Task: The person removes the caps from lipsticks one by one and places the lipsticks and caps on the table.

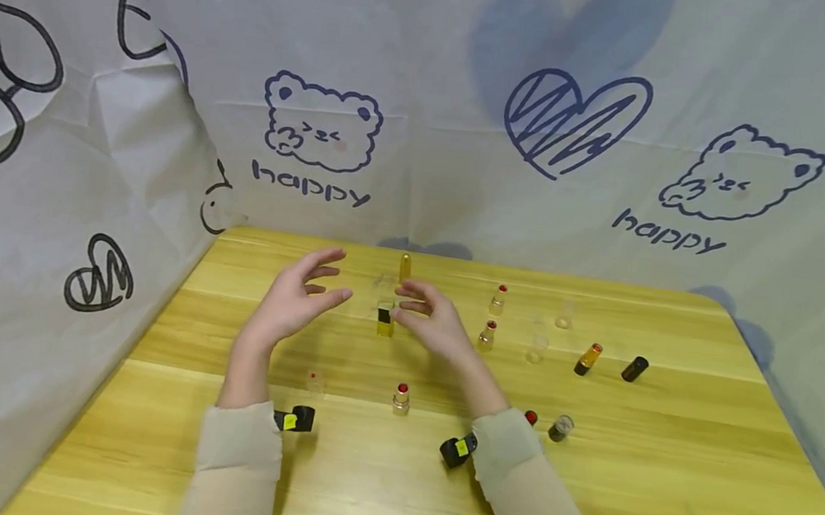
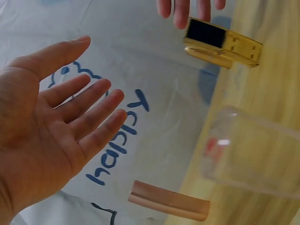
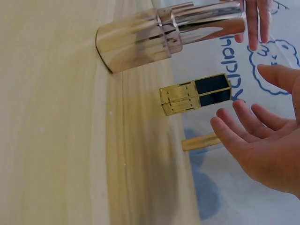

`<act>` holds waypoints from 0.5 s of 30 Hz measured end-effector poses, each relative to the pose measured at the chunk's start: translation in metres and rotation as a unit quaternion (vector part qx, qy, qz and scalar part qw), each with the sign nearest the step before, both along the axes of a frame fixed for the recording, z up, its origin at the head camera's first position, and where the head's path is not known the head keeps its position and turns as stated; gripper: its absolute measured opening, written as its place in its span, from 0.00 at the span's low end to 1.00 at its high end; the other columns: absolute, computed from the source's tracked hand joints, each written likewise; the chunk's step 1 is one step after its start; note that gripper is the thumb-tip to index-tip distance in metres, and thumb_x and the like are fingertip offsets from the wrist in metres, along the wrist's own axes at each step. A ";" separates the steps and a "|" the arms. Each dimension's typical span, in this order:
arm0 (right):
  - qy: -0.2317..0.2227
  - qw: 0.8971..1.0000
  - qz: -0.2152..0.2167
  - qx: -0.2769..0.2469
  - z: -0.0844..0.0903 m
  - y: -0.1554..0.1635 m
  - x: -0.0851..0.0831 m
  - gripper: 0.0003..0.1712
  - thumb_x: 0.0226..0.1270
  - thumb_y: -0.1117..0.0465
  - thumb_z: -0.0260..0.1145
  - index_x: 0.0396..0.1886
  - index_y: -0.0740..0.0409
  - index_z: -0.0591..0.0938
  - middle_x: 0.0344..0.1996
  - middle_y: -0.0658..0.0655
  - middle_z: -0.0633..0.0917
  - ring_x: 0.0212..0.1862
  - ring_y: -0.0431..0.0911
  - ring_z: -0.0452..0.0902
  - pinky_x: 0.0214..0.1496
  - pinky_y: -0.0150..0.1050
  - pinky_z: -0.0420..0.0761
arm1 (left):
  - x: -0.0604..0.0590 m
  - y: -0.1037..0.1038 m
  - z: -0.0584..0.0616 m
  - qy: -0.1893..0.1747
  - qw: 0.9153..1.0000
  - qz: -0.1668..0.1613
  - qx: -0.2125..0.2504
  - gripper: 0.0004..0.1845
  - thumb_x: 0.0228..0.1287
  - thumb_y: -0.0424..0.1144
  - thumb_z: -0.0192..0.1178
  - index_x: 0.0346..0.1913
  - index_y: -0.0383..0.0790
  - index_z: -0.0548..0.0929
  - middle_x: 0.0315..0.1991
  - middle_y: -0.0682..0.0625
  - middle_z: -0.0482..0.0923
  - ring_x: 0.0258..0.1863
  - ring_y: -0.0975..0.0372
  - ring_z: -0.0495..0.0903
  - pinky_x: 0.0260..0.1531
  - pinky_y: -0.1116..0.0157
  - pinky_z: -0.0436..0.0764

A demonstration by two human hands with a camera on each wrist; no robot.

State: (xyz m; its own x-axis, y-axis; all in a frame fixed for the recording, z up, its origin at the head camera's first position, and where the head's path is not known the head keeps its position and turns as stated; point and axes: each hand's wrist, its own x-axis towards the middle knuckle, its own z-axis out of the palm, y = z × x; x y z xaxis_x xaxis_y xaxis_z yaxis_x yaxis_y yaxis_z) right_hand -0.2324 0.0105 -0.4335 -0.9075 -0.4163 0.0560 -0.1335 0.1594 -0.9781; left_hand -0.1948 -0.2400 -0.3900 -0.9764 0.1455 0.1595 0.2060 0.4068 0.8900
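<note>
Both hands hover over the middle of the table, palms facing each other, fingers spread and holding nothing. Between my left hand [image 1: 292,300] and my right hand [image 1: 432,319] stands an upright square tube [image 1: 386,321], black on top and gold below. My right fingertips overlap its side in the head view, but the right wrist view shows them apart from the tube [image 3: 197,93]. Behind it rises a slim gold tube [image 1: 405,268]. Nearer the person are a red lipstick [image 1: 401,400] in a rose-gold base and a clear cap [image 1: 314,382] with a red spot.
Right of the hands stand two red lipsticks [image 1: 498,299], clear caps [image 1: 536,350], an orange-gold lipstick [image 1: 588,359] with a black base and a black cap [image 1: 635,369]. A dark-bottomed clear piece [image 1: 560,428] sits beside the right sleeve. Printed white cloth [image 1: 436,169] hangs behind the table.
</note>
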 end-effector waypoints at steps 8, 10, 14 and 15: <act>-0.018 0.999 0.026 0.010 -0.008 -0.004 -0.012 0.37 0.73 0.64 0.69 0.78 0.64 0.66 0.71 0.64 0.75 0.71 0.61 0.72 0.70 0.53 0.77 | -0.005 0.007 -0.008 -0.020 0.999 -0.014 -0.045 0.37 0.71 0.42 0.68 0.78 0.41 0.66 0.76 0.44 0.67 0.72 0.44 0.70 0.72 0.40 0.67; -0.026 0.999 0.031 0.015 -0.010 -0.004 -0.014 0.37 0.73 0.64 0.69 0.77 0.64 0.67 0.71 0.64 0.75 0.71 0.61 0.72 0.71 0.53 0.76 | -0.007 0.009 -0.012 -0.023 0.998 -0.018 -0.054 0.37 0.71 0.42 0.68 0.78 0.42 0.66 0.76 0.44 0.68 0.72 0.44 0.70 0.71 0.40 0.68; -0.037 0.998 0.048 0.031 -0.015 -0.003 -0.018 0.34 0.73 0.64 0.69 0.75 0.65 0.70 0.70 0.66 0.76 0.70 0.60 0.73 0.71 0.52 0.76 | -0.011 0.016 -0.017 -0.029 0.997 -0.028 -0.063 0.37 0.71 0.41 0.69 0.78 0.41 0.66 0.76 0.44 0.68 0.72 0.45 0.70 0.69 0.44 0.74; -0.037 0.997 0.054 0.035 -0.017 -0.004 -0.020 0.33 0.73 0.63 0.69 0.74 0.66 0.71 0.70 0.67 0.76 0.69 0.61 0.74 0.71 0.53 0.76 | -0.012 0.017 -0.018 -0.030 0.997 -0.029 -0.068 0.37 0.70 0.41 0.69 0.78 0.41 0.66 0.76 0.44 0.68 0.72 0.45 0.70 0.69 0.45 0.74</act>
State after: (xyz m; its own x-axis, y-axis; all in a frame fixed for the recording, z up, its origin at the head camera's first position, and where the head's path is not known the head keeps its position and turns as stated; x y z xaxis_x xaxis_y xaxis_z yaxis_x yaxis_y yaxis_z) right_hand -0.2524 0.0065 -0.4502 -0.8581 -0.5118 -0.0414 -0.0821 0.2163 -0.9729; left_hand -0.2064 -0.2230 -0.4084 -0.9728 0.2187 0.0764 0.1813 0.5133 0.8388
